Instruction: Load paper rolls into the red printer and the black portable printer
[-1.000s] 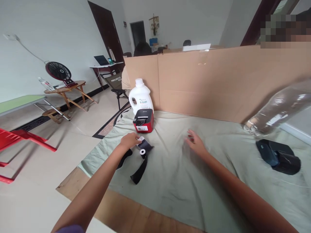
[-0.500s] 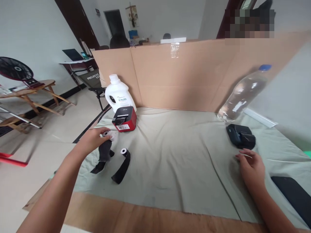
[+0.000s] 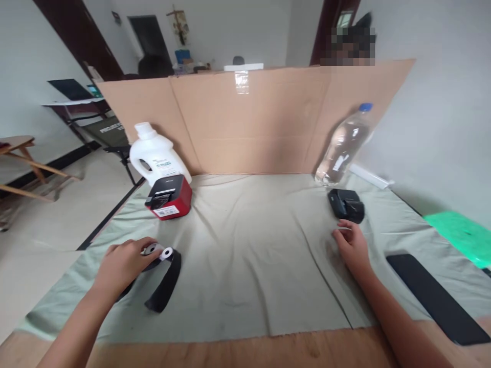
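My left hand (image 3: 125, 266) is closed, thumb and fingers around a small paper roll (image 3: 152, 248) with a white end and a dark strip trailing under the hand. Touching or almost touching it on the right is a second paper roll (image 3: 167, 253), its black strip (image 3: 163, 289) curling toward me on the cloth. Over at the right, my right hand (image 3: 353, 250) rests with loosely bent fingers apart and nothing in them. Its fingertips lie just in front of a black portable printer (image 3: 347, 205); contact cannot be made out. A red and black label printer (image 3: 169, 197) stands beyond my left hand.
Behind the red printer stands a white jug (image 3: 159, 156). A clear bottle with a blue cap (image 3: 343, 148) leans at the back right against a cardboard screen (image 3: 249, 122). A black slab (image 3: 437, 296) and something green (image 3: 460, 235) lie right. A person's head shows beyond the screen.
My left hand has brought its roll down and rightward, beside the other roll. The view has turned to the right. My right hand has stayed by the black printer.
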Tool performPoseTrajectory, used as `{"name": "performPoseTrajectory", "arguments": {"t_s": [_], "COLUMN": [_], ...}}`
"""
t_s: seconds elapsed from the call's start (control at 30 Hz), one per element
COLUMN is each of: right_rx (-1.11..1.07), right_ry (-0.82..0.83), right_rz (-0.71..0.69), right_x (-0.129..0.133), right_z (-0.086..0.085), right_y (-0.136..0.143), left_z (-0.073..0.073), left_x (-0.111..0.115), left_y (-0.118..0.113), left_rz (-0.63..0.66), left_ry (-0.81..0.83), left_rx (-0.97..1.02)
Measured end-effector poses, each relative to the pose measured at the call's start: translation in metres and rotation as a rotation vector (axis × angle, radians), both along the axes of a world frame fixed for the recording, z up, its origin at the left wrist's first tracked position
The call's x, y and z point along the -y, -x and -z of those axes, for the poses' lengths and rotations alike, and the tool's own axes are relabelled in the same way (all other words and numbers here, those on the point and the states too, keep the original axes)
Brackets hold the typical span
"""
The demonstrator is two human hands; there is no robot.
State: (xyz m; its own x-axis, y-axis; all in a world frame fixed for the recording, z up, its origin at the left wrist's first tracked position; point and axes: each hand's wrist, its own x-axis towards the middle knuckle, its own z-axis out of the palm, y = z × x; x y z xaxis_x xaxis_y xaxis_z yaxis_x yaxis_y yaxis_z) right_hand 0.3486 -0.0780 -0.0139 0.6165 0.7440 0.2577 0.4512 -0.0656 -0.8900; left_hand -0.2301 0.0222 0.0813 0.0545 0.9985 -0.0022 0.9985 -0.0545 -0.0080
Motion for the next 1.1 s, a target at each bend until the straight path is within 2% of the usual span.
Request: {"name": "performPoseTrajectory", "arguments": {"t_s": [0.2,0.33,0.47,0.57,0.63,0.73,0.83,0.9,1.0,1.1], "right_rx": [0.046,0.058,0.033,0.012,0.009,0.010,0.007,-0.002,-0.015,-0.022], "right_ry": [0.001,0.030,0.038,0.035,0.040,0.061,0.081,0.090,0.095,0.114], "right_rz": [0.011,0.009,0.004,-0.009,-0.018,-0.007,0.020,0.025,0.022,0.028], "right_x": [0.000,0.001,0.000,0.000,0.000,0.002,0.003,0.003,0.002,0.001], "right_z": [0.002,0.004,0.005,0.004,0.002,-0.003,-0.007,-0.008,-0.009,-0.008], "right_y": [-0.002,-0.004,-0.006,-0.006,-0.004,-0.001,0.001,0.002,0.002,0.003], "left_z": [-0.014,-0.010,-0.002,-0.003,-0.010,-0.030,-0.051,-0.057,-0.050,-0.035], "left_x": [0.002,0.005,0.008,0.011,0.014,0.018,0.020,0.019,0.013,0.007], "left_y": [-0.007,-0.013,-0.009,-0.005,-0.002,0.008,0.028,0.044,0.062,0.063], "left_rz": [-0.134,-0.089,-0.018,0.040,0.047,-0.009,-0.109,-0.174,-0.187,-0.144], "left_ry": [0.067,0.094,0.033,-0.004,-0.022,-0.084,-0.166,-0.195,-0.144,-0.070], "left_rx": [0.041,0.130,0.217,0.265,0.273,0.284,0.264,0.232,0.263,0.328]}}
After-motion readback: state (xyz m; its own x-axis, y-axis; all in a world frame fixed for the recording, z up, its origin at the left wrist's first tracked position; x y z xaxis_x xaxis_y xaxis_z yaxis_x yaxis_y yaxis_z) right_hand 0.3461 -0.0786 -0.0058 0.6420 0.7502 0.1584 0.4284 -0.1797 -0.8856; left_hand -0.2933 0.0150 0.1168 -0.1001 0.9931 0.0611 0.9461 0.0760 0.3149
